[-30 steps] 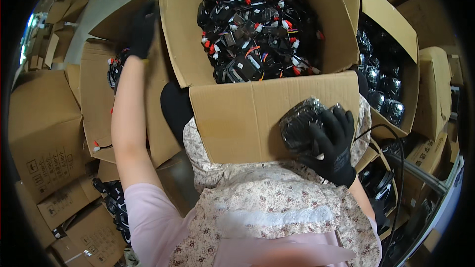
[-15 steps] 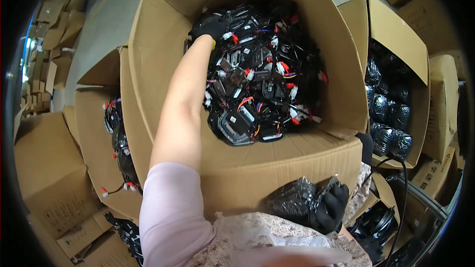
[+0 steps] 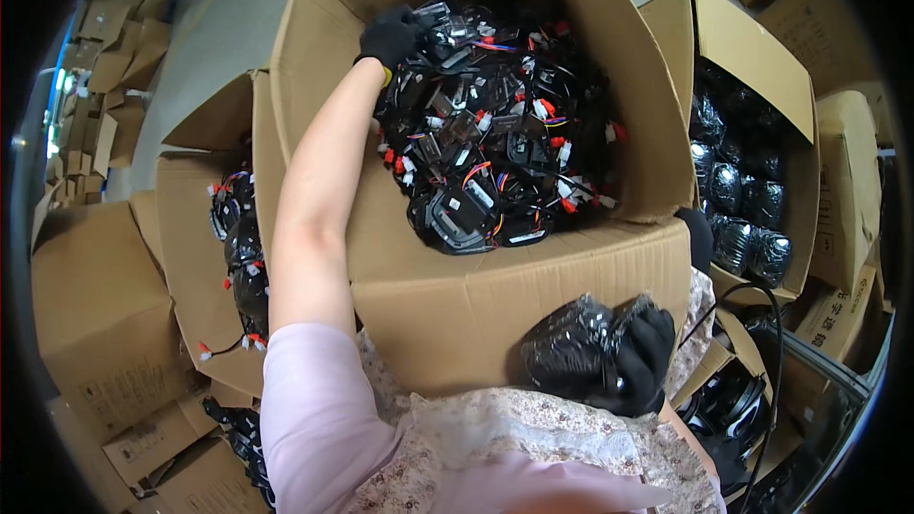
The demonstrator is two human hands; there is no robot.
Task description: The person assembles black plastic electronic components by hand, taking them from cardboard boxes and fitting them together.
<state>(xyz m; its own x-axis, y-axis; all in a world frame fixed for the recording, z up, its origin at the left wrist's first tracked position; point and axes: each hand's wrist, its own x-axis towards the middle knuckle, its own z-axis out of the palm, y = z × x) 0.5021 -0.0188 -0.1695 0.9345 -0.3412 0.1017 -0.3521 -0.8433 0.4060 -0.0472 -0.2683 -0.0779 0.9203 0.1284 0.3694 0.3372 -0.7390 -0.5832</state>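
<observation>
A large open cardboard box (image 3: 457, 290) stands in front of me, heaped with black plastic electronic units (image 3: 462, 214) that trail wires and red and white connectors. My left hand (image 3: 388, 35), in a black glove, reaches in at the far left of the heap. Its fingers touch a dark unit there, but black against black hides whether they grip it. Near my body, outside the box's front wall, my right hand (image 3: 644, 362), also black-gloved, is closed on a black bundle wrapped in clear plastic film (image 3: 569, 343).
An open box at right (image 3: 809, 219) holds rows of film-wrapped black bundles (image 3: 733, 190). Another box (image 3: 209, 266) at left contains black units with wires. Headphone-like black rings (image 3: 728, 409) lie in a box at lower right, beside a black cable (image 3: 779, 362) and a metal frame (image 3: 852, 400).
My left hand has shifted slightly left and up, toward the box's left wall. The right hand still holds the wrapped bundle. The view has tilted a little, so the big box sits higher.
</observation>
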